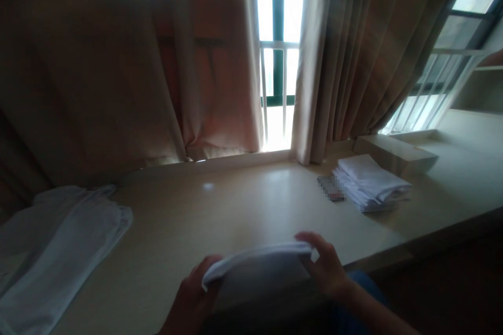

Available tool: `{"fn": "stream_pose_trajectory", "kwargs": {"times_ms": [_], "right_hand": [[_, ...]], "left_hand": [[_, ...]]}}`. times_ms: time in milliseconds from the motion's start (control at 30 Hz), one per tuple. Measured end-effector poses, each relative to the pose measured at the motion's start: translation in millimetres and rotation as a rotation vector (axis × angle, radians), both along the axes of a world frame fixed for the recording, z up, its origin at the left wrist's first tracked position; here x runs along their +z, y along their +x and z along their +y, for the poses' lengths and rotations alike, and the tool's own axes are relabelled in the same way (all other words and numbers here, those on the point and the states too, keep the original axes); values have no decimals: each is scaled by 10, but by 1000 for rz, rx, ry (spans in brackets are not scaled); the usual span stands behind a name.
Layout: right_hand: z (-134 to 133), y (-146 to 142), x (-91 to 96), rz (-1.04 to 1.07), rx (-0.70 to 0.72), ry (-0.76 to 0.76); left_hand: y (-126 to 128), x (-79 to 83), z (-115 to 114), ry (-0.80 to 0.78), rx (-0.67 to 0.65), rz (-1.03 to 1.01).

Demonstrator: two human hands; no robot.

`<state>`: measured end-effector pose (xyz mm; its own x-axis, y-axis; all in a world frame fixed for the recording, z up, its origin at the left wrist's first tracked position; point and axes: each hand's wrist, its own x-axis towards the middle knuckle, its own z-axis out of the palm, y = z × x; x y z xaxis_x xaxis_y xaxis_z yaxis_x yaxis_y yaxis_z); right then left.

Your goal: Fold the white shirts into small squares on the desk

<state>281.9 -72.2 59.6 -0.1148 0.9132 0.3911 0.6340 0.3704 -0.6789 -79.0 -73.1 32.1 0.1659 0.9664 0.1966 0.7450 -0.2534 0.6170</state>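
A folded white cloth (259, 272) is held up at the near edge of a pale wooden desk (220, 204). My left hand (194, 298) grips its left side from beneath, fingers curled under the fabric. My right hand (326, 267) pinches the cloth's right end, fingers closed on the edge. Both hands sit low in the view, close to my body.
A stack of folded white cloths (371, 183) lies at the desk's right, beside a small flat object (330, 188) and a long pale box (395, 152). A loose heap of white fabric (58, 251) covers the left end. Brown curtains (118, 63) hang behind, with a barred window (277, 63) between them.
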Motion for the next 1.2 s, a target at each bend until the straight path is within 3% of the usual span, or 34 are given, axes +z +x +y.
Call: {"fn": "stream_pose_trajectory", "kwargs": {"times_ms": [67,133,267,367,433,500,600,700,800,933,1200], "right_hand": [[293,-93,198,219,-12,-99],[599,-193,241,309,3,-238],[1093,-318,-42,124,-106,-453],[1267,-322,-280,17,-169,-452],[1267,-348,-355,-31,-206,-404],[1178,-455,-375,-98,-211,-310],[945,-776,-379,-298,-79,-68],[758,-1093,-433,-462,141,93],[746,-1177,-541,-521,179,32],[899,-994,-670,-554,131,-99],[1164,-735,-770,-543,-6,-360]], "left_hand": [[128,228,253,-112,142,-235],[239,296,512,-151,209,-351],[328,29,895,-244,299,-311],[307,-196,1016,-221,404,-234],[305,-250,1016,-163,461,-191],[348,-244,965,-24,421,-99],[496,-232,858,213,135,174],[620,-326,816,202,-92,435],[603,-497,855,46,-85,565],[496,-636,903,-26,12,600],[529,-581,855,-34,36,597]]}}
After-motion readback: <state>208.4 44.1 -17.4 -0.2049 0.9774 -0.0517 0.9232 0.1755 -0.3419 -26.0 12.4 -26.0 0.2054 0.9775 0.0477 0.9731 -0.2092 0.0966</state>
